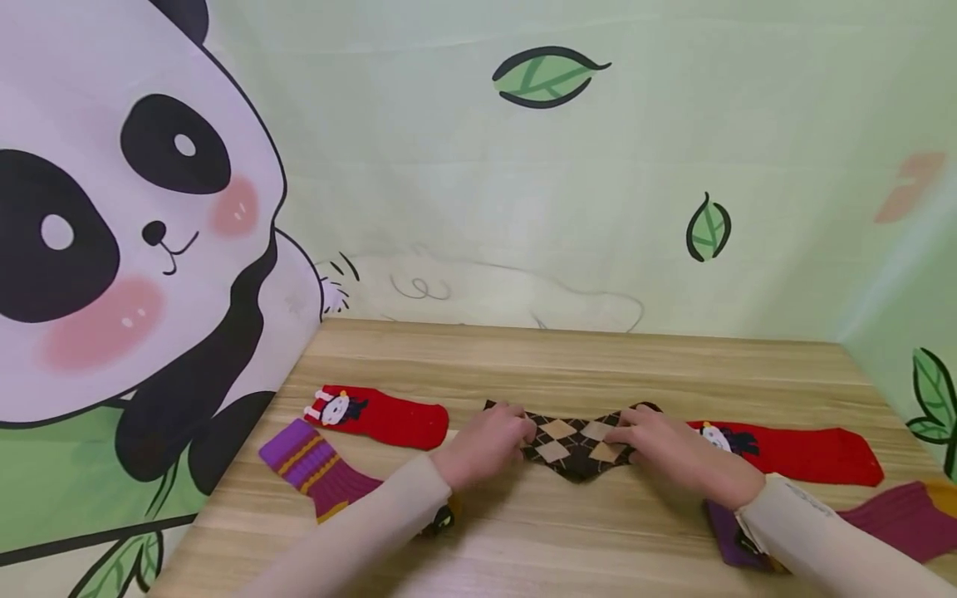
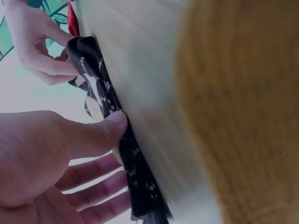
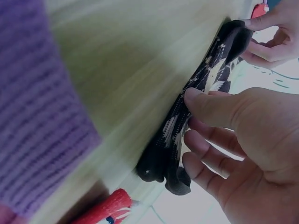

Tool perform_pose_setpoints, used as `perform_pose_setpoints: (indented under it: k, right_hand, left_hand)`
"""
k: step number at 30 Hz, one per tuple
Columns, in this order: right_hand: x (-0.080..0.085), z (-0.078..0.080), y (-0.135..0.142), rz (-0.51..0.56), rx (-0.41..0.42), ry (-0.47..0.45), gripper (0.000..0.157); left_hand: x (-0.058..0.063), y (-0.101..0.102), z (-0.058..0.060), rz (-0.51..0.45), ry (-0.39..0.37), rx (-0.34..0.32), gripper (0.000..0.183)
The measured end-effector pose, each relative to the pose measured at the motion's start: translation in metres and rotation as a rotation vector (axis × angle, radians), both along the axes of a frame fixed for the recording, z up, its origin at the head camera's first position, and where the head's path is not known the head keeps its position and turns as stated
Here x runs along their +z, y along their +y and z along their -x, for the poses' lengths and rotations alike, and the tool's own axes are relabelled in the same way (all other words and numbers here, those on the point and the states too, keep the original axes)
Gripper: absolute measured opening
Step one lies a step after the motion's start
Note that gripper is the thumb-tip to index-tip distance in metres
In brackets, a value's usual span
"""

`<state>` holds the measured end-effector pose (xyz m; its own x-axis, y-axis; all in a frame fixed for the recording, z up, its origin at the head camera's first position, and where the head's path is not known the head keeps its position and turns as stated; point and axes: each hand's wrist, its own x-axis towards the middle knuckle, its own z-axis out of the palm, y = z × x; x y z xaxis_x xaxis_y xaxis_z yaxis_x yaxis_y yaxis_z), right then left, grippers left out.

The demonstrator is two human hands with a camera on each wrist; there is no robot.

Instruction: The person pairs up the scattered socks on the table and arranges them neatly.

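A dark argyle sock (image 1: 576,448) with tan and grey diamonds lies at the middle of the wooden table, its lower edge dipping to a point. My left hand (image 1: 484,447) pinches its left part; in the left wrist view the thumb presses the near face and the fingers lie behind. On the right part, my right hand (image 1: 676,448) pinches the fabric the same way, thumb in front, as the right wrist view shows. Seen from there, the argyle sock (image 3: 175,121) looks folded lengthwise, with a black end hanging below the fingers.
Left of the hands lie a red sock (image 1: 396,419) with a cartoon figure and a purple-maroon striped sock (image 1: 336,473), partly under the left sleeve. On the right are another red sock (image 1: 818,455) and a purple-maroon sock (image 1: 897,519), crossed by the right sleeve. A panda-printed backdrop (image 1: 419,191) stands behind.
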<state>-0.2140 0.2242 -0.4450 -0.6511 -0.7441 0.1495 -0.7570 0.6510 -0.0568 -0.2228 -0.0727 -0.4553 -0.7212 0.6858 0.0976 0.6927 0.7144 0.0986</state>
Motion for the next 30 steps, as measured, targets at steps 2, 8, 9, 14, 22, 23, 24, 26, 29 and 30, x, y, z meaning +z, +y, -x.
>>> perform_pose_setpoints:
  k: [2, 8, 9, 14, 22, 23, 24, 26, 29, 30]
  right_hand:
    - [-0.001, 0.004, -0.001, 0.006, 0.008, 0.000, 0.040]
    - [0.001, 0.013, -0.004, -0.001, -0.011, -0.023, 0.037]
    - [0.001, 0.014, -0.004, 0.000, -0.015, -0.028, 0.037]
    - [0.002, 0.021, -0.005, 0.023, -0.002, -0.040, 0.037]
    - [-0.005, 0.035, -0.003, 0.079, -0.019, -0.031, 0.034]
    - [-0.006, 0.037, -0.003, 0.086, -0.020, -0.022, 0.034]
    - [-0.007, 0.040, -0.003, 0.095, -0.019, -0.014, 0.034]
    - [-0.008, 0.044, -0.002, 0.107, -0.020, 0.002, 0.033]
    - [-0.011, 0.051, -0.002, 0.123, -0.011, 0.028, 0.032]
    - [-0.012, 0.054, -0.002, 0.132, -0.008, 0.034, 0.031]
  left_hand:
    - [0.000, 0.000, 0.003, -0.003, -0.001, 0.005, 0.016]
    - [0.001, -0.002, 0.013, -0.019, -0.028, 0.033, 0.016]
    - [0.001, -0.003, 0.015, -0.021, -0.027, 0.036, 0.016]
    - [0.002, -0.004, 0.022, -0.028, -0.016, 0.043, 0.015]
    - [0.000, -0.002, 0.036, 0.000, -0.023, 0.073, 0.011]
    - [0.000, -0.001, 0.038, 0.004, -0.018, 0.074, 0.011]
    - [-0.001, -0.001, 0.041, 0.006, -0.014, 0.074, 0.010]
    - [-0.002, 0.000, 0.045, 0.011, -0.003, 0.076, 0.009]
    - [-0.003, 0.001, 0.051, 0.002, 0.003, 0.095, 0.011]
    - [-0.003, 0.002, 0.053, -0.001, 0.003, 0.104, 0.012]
